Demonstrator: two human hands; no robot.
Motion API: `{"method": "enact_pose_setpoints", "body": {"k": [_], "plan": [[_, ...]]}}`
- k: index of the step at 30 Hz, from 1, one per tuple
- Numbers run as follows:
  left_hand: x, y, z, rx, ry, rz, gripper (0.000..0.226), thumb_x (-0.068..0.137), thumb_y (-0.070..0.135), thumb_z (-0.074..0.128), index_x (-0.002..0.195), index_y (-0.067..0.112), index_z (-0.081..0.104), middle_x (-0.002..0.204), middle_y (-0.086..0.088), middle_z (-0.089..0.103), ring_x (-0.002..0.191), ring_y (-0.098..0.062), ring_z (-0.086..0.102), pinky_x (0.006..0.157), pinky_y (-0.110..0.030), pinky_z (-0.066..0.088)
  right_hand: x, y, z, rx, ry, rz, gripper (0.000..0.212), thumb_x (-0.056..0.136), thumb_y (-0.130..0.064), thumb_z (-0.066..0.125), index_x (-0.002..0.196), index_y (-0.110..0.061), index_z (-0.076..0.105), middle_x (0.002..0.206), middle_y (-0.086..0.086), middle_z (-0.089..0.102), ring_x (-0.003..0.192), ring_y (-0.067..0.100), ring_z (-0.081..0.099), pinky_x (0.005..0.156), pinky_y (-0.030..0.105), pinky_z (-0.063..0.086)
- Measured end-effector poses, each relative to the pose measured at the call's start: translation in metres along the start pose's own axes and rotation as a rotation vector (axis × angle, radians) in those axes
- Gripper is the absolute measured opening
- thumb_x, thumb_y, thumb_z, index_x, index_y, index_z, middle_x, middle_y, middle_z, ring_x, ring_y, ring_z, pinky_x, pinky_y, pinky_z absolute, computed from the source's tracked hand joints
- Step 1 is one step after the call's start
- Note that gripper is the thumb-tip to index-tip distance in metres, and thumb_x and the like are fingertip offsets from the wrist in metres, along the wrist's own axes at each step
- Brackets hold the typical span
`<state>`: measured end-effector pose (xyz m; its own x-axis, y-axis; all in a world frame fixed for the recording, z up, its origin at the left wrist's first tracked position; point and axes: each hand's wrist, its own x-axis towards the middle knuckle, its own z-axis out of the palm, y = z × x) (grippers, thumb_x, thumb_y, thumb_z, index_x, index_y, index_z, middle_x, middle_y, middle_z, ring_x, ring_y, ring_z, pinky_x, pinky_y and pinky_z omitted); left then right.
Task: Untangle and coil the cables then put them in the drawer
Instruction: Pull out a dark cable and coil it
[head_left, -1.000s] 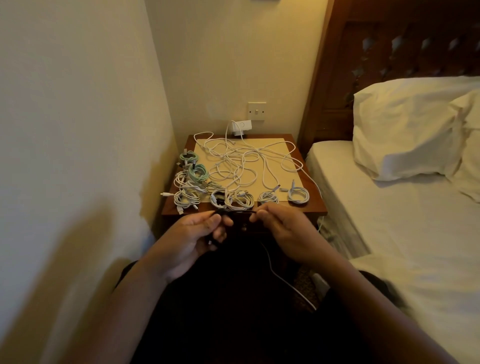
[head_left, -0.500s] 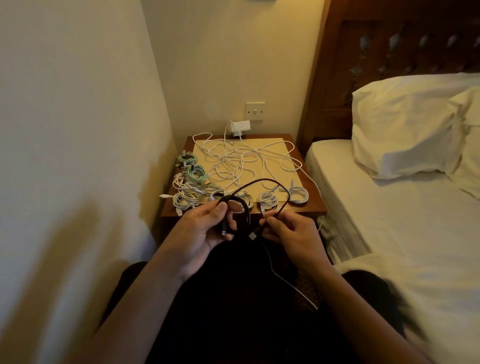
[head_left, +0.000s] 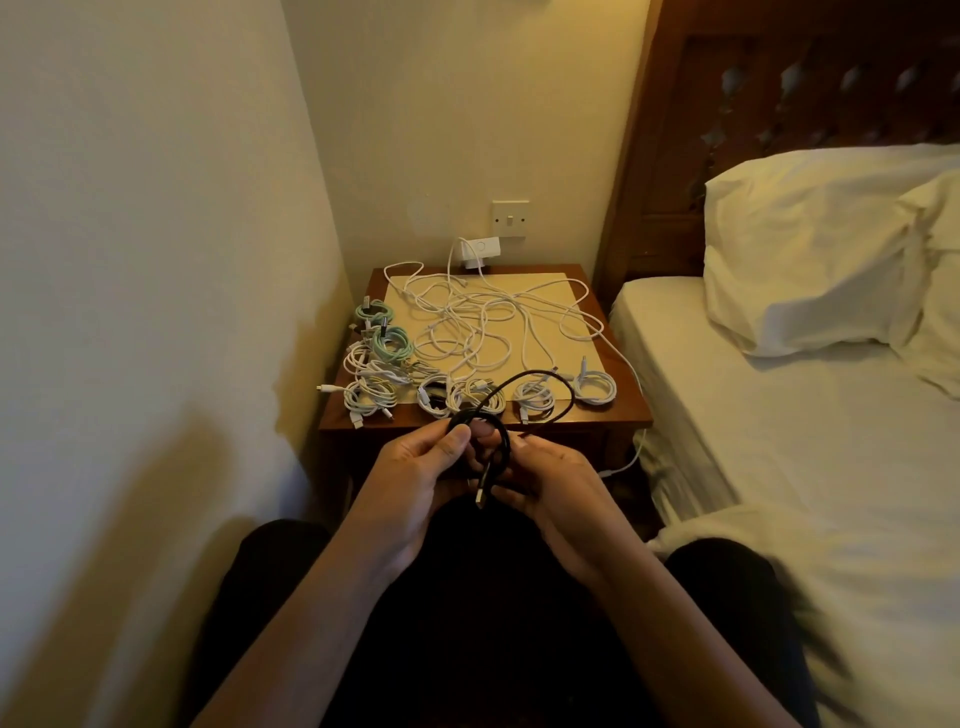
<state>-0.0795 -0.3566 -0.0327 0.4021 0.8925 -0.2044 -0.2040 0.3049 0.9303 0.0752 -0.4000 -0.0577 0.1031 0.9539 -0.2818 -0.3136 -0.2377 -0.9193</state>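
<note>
Head camera view, looking down at my two hands in front of a wooden nightstand (head_left: 597, 417) beside a bed (head_left: 779, 441).

My left hand (head_left: 415, 467) pinches a small coil of black cable (head_left: 505, 439) between thumb and curled fingers. I judge this grip keeps the finished turns from springing apart. My right hand (head_left: 556, 480) is curled round the lower part of the same cable, just beside the left. From there a loose loop arcs up over the nightstand's front edge, probably slack waiting to be wound on. One plug end hangs down between the hands.

On the nightstand, coiled white cables (head_left: 535, 397) sit in a row along the front and green coils (head_left: 389, 340) at the left. This looks like a way of keeping done work apart from the white tangle (head_left: 483, 322) spread behind (much remains). I cannot make out the drawer.
</note>
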Motion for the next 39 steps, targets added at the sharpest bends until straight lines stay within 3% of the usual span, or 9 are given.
{"method": "enact_pose_setpoints", "body": {"k": [5,8,13,21,26,29,32,36,39], "plan": [[-0.002,-0.002,-0.005,-0.081,-0.016,-0.062,0.027,0.104,0.017,0.050,0.111,0.002,0.072,0.091,-0.011,0.073,0.079,-0.016,0.072,0.066,-0.028,0.060,-0.002,-0.001,-0.011,-0.201,-0.050,0.081,0.032,0.107,-0.029,0.050,0.100,-0.026,0.082,0.098,-0.004,0.074,0.097,0.016,0.062,0.087,0.033,0.050],[-0.003,-0.005,-0.011,-0.089,-0.047,-0.095,0.029,0.104,0.020,0.050,0.112,0.001,0.070,0.090,-0.010,0.070,0.084,-0.019,0.068,0.071,-0.030,0.058,-0.003,-0.006,-0.024,-0.105,-0.064,0.148,0.021,0.102,-0.020,0.060,0.119,-0.018,0.073,0.108,0.004,0.074,0.096,0.019,0.067,0.083,0.033,0.055],[-0.003,-0.011,-0.013,-0.124,-0.057,-0.115,0.028,0.104,0.020,0.050,0.112,0.003,0.070,0.094,-0.010,0.071,0.086,-0.018,0.067,0.069,-0.027,0.058,-0.008,-0.011,-0.041,-0.090,0.160,-0.195,0.019,0.103,-0.010,0.057,0.117,-0.012,0.069,0.100,0.012,0.075,0.080,0.018,0.073,0.071,0.026,0.060],[0.002,-0.020,-0.004,-0.151,-0.051,-0.055,0.039,0.091,0.028,0.058,0.115,0.000,0.070,0.096,-0.013,0.073,0.086,-0.022,0.067,0.070,-0.027,0.054,-0.028,0.005,-0.011,-0.618,-0.024,-0.116,0.025,0.106,-0.018,0.052,0.106,-0.028,0.075,0.099,-0.005,0.077,0.089,0.008,0.071,0.083,0.030,0.060],[0.001,-0.024,-0.012,0.030,-0.032,-0.053,0.030,0.104,0.022,0.050,0.114,0.003,0.071,0.087,-0.012,0.069,0.082,-0.016,0.064,0.066,-0.025,0.050,-0.039,-0.015,-0.015,-0.832,0.326,-0.500,0.038,0.098,-0.026,0.066,0.134,-0.038,0.058,0.111,-0.022,0.060,0.097,-0.005,0.059,0.077,0.010,0.049],[-0.002,-0.026,-0.008,0.163,-0.132,-0.067,0.029,0.106,0.019,0.049,0.098,0.009,0.075,0.090,-0.015,0.067,0.082,-0.021,0.059,0.066,-0.027,0.047,-0.042,-0.034,-0.004,-0.955,0.032,-0.626,0.056,0.092,-0.037,0.072,0.143,-0.041,0.050,0.125,-0.023,0.048,0.102,-0.004,0.054,0.080,0.013,0.049],[-0.008,-0.028,-0.003,0.276,-0.173,-0.084,0.028,0.104,0.016,0.051,0.091,0.011,0.075,0.090,-0.011,0.069,0.079,-0.023,0.058,0.065,-0.028,0.046,-0.037,-0.042,0.004,-1.146,-0.300,-0.595,0.041,0.096,-0.026,0.071,0.135,-0.035,0.064,0.122,-0.019,0.055,0.102,-0.002,0.058,0.083,0.017,0.051],[-0.016,-0.028,-0.007,0.304,-0.194,-0.124,0.030,0.100,0.032,0.054,0.095,0.010,0.075,0.081,-0.008,0.067,0.076,-0.018,0.059,0.065,-0.028,0.044,-0.039,-0.048,-0.005,-1.247,-0.447,-0.585,0.045,0.098,-0.004,0.059,0.129,-0.036,0.068,0.123,-0.018,0.054,0.111,-0.001,0.056,0.090,0.022,0.053],[-0.015,-0.028,-0.016,0.292,-0.177,-0.142,0.032,0.093,0.038,0.062,0.102,0.010,0.076,0.095,-0.017,0.071,0.087,-0.026,0.062,0.076,-0.037,0.047,-0.048,-0.041,-0.003,-1.237,-0.525,-0.517,0.041,0.096,-0.017,0.069,0.125,-0.044,0.063,0.130,-0.024,0.045,0.117,-0.003,0.050,0.096,0.024,0.053]]}}
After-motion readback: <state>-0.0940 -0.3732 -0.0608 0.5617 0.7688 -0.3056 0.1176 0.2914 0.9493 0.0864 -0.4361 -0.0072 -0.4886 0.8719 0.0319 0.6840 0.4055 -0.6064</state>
